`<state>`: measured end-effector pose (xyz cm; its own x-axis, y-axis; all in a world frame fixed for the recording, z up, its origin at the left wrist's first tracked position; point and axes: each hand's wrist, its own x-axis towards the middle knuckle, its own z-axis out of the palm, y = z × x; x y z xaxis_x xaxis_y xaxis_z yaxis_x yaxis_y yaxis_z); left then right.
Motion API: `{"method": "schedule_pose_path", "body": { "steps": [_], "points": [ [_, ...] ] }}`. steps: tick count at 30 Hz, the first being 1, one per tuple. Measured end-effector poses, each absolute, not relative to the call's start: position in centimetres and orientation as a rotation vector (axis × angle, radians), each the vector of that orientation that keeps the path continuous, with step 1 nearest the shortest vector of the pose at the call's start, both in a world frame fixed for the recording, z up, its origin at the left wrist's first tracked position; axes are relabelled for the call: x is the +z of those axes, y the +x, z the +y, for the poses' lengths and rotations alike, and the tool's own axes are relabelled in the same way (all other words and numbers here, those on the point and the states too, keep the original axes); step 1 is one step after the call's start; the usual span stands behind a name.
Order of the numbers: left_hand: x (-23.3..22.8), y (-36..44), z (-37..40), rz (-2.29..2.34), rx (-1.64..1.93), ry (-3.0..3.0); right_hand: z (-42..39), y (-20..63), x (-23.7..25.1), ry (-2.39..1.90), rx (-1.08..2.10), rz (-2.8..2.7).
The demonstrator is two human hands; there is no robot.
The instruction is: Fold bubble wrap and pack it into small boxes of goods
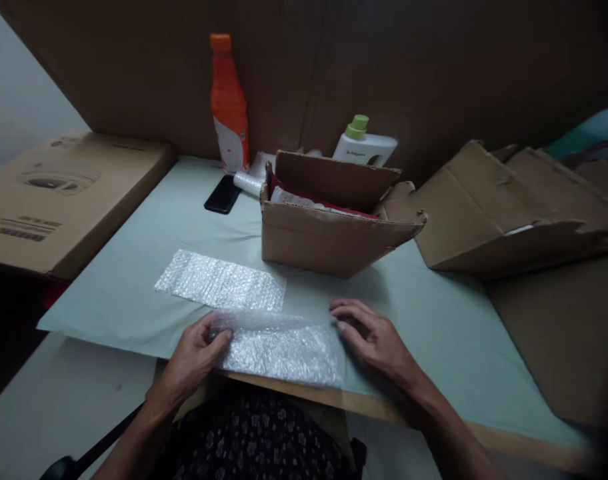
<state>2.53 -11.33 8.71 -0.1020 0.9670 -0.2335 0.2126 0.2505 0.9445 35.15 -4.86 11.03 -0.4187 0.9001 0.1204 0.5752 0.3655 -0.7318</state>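
A bundle wrapped in bubble wrap (279, 347) lies at the near edge of the table. My left hand (197, 357) grips its left end with thumb and fingers. My right hand (369, 333) rests on the table at its right end, fingers spread and touching the wrap's edge. A flat sheet of bubble wrap (221, 281) lies just beyond the bundle. Behind it stands an open cardboard box (329, 240) with red and white contents inside.
An orange bottle (228, 107), a white bottle with a green cap (364, 143), a black phone (223, 195) and a white roll (249, 182) stand at the back. A flat printed carton (59, 200) lies left; folded cardboard (509, 213) lies right. Pale green cloth (454, 333) covers the table.
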Motion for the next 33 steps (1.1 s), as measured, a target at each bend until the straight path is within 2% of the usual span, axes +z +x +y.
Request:
{"method": "schedule_pose_path", "body": {
  "steps": [8,13,18,22,25,28,33],
  "points": [
    [10.0,3.0,-11.9,1.487,0.948,1.286,-4.1,31.7,10.9,-1.168,0.778,-2.460],
    [11.5,0.9,-10.6,1.475,0.936,1.355,-2.0,30.5,11.7,-1.181,0.817,-2.432],
    [12.1,-3.5,-7.6,1.873,0.975,1.502,1.3,29.6,12.1,-1.263,0.722,-2.526],
    [10.9,-7.3,-6.2,2.290,0.652,1.868,1.6,28.0,11.7,-1.217,0.326,-2.630],
    [9.4,-9.0,-5.6,2.456,0.458,1.930,1.6,25.8,11.3,-1.163,0.228,-2.712],
    [8.2,-9.1,-4.9,2.434,0.420,1.946,2.2,23.8,10.5,-1.214,0.326,-2.734],
    [7.6,-8.1,-2.9,2.268,0.505,2.079,1.5,23.7,9.9,-1.276,0.758,-2.546]
  ]
}}
